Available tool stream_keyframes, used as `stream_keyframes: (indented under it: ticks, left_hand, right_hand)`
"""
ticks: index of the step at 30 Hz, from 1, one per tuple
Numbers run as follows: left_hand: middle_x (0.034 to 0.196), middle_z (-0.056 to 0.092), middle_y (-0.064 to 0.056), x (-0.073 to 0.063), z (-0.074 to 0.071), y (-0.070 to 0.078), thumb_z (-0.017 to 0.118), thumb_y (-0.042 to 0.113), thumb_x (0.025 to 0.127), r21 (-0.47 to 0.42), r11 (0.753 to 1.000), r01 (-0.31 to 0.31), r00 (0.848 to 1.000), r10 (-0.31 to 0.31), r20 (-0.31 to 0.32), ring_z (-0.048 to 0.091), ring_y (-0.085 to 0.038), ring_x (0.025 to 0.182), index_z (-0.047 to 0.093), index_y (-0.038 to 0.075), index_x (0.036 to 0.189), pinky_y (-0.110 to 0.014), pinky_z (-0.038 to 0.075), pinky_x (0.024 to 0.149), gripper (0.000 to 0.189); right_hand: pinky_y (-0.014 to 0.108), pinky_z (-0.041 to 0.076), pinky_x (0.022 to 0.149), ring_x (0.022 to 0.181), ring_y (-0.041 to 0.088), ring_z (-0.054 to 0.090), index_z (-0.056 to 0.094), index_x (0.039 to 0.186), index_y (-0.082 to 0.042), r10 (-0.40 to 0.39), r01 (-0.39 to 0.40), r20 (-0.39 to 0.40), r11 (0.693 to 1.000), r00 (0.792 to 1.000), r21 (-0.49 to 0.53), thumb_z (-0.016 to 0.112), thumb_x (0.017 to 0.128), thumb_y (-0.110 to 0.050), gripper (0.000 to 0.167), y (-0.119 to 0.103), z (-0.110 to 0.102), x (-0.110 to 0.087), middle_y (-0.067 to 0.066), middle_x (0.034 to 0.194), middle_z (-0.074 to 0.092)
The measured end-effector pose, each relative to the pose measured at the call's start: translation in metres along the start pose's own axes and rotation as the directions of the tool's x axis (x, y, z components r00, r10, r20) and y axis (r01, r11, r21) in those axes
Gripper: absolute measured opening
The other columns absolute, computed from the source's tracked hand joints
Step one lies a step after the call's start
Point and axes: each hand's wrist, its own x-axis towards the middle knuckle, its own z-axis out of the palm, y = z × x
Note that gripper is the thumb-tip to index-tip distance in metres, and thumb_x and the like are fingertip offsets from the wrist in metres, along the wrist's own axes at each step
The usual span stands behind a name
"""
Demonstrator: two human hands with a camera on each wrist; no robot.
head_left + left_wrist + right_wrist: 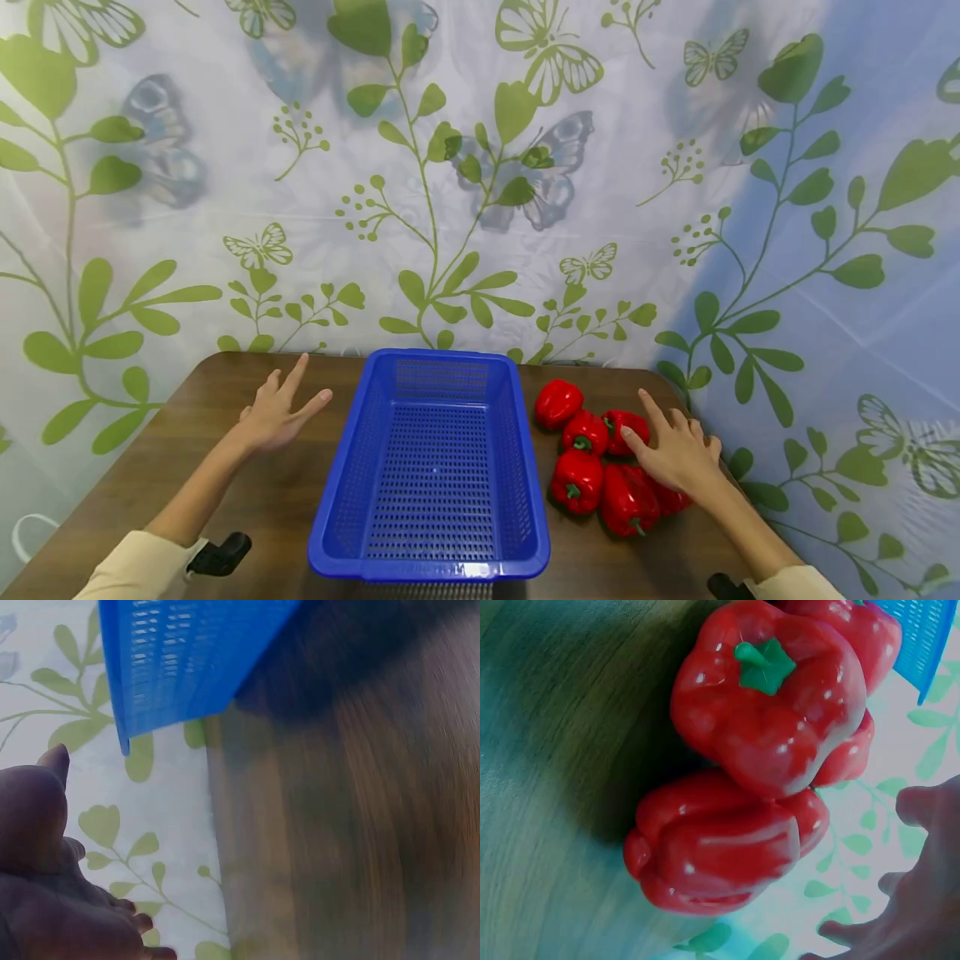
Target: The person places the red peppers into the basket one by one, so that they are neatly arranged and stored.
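Several red bell peppers with green stems lie in a cluster on the right of the table; a front one (628, 500) and a left one (577, 481) show clearly. Spread above the cluster's right side, my right hand (678, 450) holds nothing and partly covers the peppers there. In the right wrist view its fingers stay apart from the nearest pepper (720, 847). A blue perforated basket (435, 483) stands in the middle with nothing in it. To its left, my left hand (276, 412) hovers with fingers spread, apart from the basket wall (180, 667).
The brown wooden table (277, 517) carries the basket and peppers. Behind it and along the right side hangs a pale curtain (465, 208) printed with green leaves and butterflies. Black wrist mounts (219, 554) sit at both cuffs.
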Motion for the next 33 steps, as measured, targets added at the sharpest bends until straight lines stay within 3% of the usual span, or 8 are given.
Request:
stream_keyframes:
  ticks: [6, 8, 12, 15, 19, 26, 29, 33]
  left_hand:
    - [0.165, -0.014, -0.033, 0.0, 0.002, 0.006, 0.04, 0.056, 0.105, -0.241, 0.97, 0.016, 0.987, 0.024, 0.16, -0.006, -0.064, 0.147, -0.022, 0.021, 0.16, -0.083, 0.009, 0.108, 0.09]
    - [0.166, -0.015, -0.028, 0.0, 0.005, 0.006, 0.041, 0.056, 0.105, -0.311, 0.95, 0.038, 0.981, 0.024, 0.191, -0.005, -0.06, 0.149, -0.024, 0.024, 0.159, -0.08, 0.009, 0.111, 0.09]
    - [0.166, -0.004, -0.033, 0.002, 0.013, 0.007, 0.043, 0.056, 0.105, -0.402, 0.912, 0.076, 0.97, 0.026, 0.243, 0.001, -0.057, 0.151, -0.025, 0.031, 0.158, -0.078, 0.013, 0.113, 0.09]
    - [0.163, 0.014, -0.036, 0.003, 0.019, 0.008, 0.043, 0.054, 0.106, -0.451, 0.889, 0.082, 0.959, 0.054, 0.279, 0.014, -0.055, 0.151, -0.025, 0.032, 0.158, -0.076, 0.018, 0.114, 0.088]
    - [0.16, 0.031, -0.031, 0.002, 0.027, 0.007, 0.044, 0.047, 0.107, -0.548, 0.831, 0.094, 0.945, 0.099, 0.313, 0.026, -0.05, 0.15, -0.021, 0.028, 0.16, -0.07, 0.023, 0.118, 0.086]
    - [0.158, 0.039, -0.026, 0.0, 0.036, 0.005, 0.052, 0.039, 0.106, -0.697, 0.696, 0.172, 0.936, 0.105, 0.336, 0.034, -0.045, 0.148, -0.008, 0.026, 0.164, -0.062, 0.026, 0.121, 0.085]
    - [0.156, 0.042, -0.026, 0.001, 0.039, 0.003, 0.053, 0.035, 0.106, -0.732, 0.663, 0.16, 0.935, 0.136, 0.329, 0.038, -0.042, 0.147, -0.005, 0.022, 0.164, -0.06, 0.028, 0.121, 0.083]
    - [0.152, 0.047, -0.027, 0.002, 0.043, 0.001, 0.053, 0.031, 0.107, -0.764, 0.625, 0.159, 0.93, 0.164, 0.328, 0.049, -0.039, 0.14, 0.0, 0.021, 0.165, -0.053, 0.041, 0.115, 0.079]
  right_hand:
    - [0.075, 0.044, 0.079, 0.127, 0.063, 0.043, 0.012, 0.161, -0.007, -0.044, 0.035, 0.107, 0.996, 0.993, 0.084, 0.057, 0.096, -0.058, 0.094, 0.014, -0.013, -0.002, 0.045, 0.144, 0.04]
    - [0.069, 0.05, 0.078, 0.117, 0.058, 0.055, 0.011, 0.16, -0.001, -0.068, 0.049, 0.138, 0.989, 0.988, 0.137, 0.062, 0.096, -0.052, 0.096, 0.019, -0.016, -0.002, 0.046, 0.146, 0.038]
    - [0.062, 0.053, 0.084, 0.108, 0.056, 0.062, 0.011, 0.158, 0.005, -0.052, 0.011, 0.2, 0.98, 0.979, 0.199, 0.062, 0.097, -0.051, 0.098, 0.029, -0.018, 0.001, 0.046, 0.152, 0.027]
    - [0.065, 0.051, 0.088, 0.12, 0.063, 0.052, 0.012, 0.158, 0.006, -0.012, -0.037, 0.239, 0.98, 0.971, 0.197, 0.059, 0.097, -0.056, 0.098, 0.034, -0.017, 0.004, 0.044, 0.155, 0.023]
    - [0.068, 0.048, 0.093, 0.13, 0.065, 0.041, 0.018, 0.156, 0.009, 0.001, -0.059, 0.275, 0.978, 0.961, 0.201, 0.058, 0.097, -0.058, 0.097, 0.04, -0.015, 0.005, 0.044, 0.154, 0.025]
    - [0.063, 0.05, 0.094, 0.128, 0.06, 0.048, 0.026, 0.153, 0.011, 0.006, -0.086, 0.337, 0.971, 0.942, 0.223, 0.06, 0.095, -0.058, 0.096, 0.046, -0.012, 0.009, 0.045, 0.149, 0.034]
    - [0.06, 0.051, 0.094, 0.125, 0.056, 0.053, 0.03, 0.151, 0.012, 0.001, -0.087, 0.348, 0.969, 0.937, 0.232, 0.064, 0.094, -0.057, 0.096, 0.047, -0.009, 0.011, 0.044, 0.146, 0.04]
    - [0.06, 0.051, 0.096, 0.124, 0.054, 0.054, 0.036, 0.148, 0.013, -0.011, -0.075, 0.345, 0.969, 0.939, 0.236, 0.067, 0.092, -0.055, 0.094, 0.047, -0.005, 0.013, 0.042, 0.143, 0.044]
